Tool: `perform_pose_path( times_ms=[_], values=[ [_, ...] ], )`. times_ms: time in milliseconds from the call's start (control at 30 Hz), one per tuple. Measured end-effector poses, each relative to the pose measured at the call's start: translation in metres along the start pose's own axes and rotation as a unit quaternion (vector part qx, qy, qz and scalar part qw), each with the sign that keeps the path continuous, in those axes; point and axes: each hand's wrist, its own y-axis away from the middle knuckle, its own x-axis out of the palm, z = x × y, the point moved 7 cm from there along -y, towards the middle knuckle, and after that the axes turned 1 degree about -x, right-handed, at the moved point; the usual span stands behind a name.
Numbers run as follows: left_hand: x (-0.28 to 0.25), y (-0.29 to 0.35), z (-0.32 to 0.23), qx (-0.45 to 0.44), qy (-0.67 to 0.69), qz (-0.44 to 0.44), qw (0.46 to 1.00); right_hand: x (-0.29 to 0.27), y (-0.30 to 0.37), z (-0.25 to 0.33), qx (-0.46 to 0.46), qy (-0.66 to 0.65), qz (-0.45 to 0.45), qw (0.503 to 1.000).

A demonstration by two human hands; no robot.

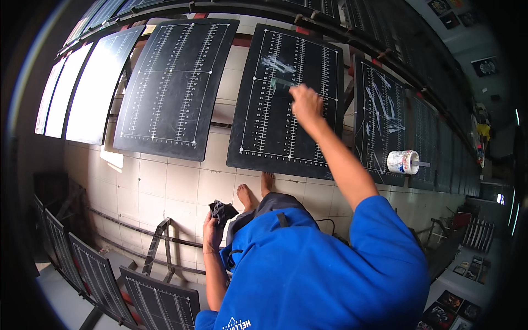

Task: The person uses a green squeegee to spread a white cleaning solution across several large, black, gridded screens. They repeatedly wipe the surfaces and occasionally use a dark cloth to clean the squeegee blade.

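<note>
In the head view I have both bare hands in sight. The right hand (306, 104) is over the middle dark board (279, 124), its fingers curled around one end of a pale green flat tool (279, 83). The tool looks like a small scraper, but the part inside the fist is hidden from me. Its free end points left over the board's upper half, just below a patch of white smears (276, 64). I cannot tell whether its edge is pressed to the surface. White lines frame the board, and rows of ticks run along its length.

The left hand (210, 226) is low, near the waist of the blue shirt (308, 264), well apart from the board; it grips a crumpled black cloth (223, 213), which sticks up out of the fingers.

To the right of the middle board I see a streaked board (364, 151), marked by long whitish strokes. On its lower end sits a white tub (397, 161) with coloured stains and a greyish stick (422, 164) poking out to the right. A similar board (170, 91) lies to the left, with a gap between. Two bare feet (245, 196) stand on the tiled floor (181, 187), just below the middle board's near edge.
</note>
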Motion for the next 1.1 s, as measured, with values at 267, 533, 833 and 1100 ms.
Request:
perform_pose_path(
  times_ms=[267, 533, 833, 1100],
  values=[
    [-0.026, -0.012, 0.033, -0.032, 0.038, 0.015, 0.999, -0.058, 0.146, 0.096, -0.039, -0.169, 0.219, 0.96],
    [0.02, -0.04, -0.008, -0.011, -0.026, 0.113, 0.993, -0.013, 0.1, 0.149, -0.153, -0.097, 0.071, 0.981],
    [0.053, -0.062, 0.005, -0.047, -0.062, 0.179, 0.981, -0.123, 0.195, 0.04, 0.053, -0.276, 0.042, 0.959],
    [0.136, -0.032, 0.024, 0.077, -0.263, 0.193, 0.942, -0.159, 0.267, -0.146, 0.364, -0.347, -0.124, 0.856]
  ],
)
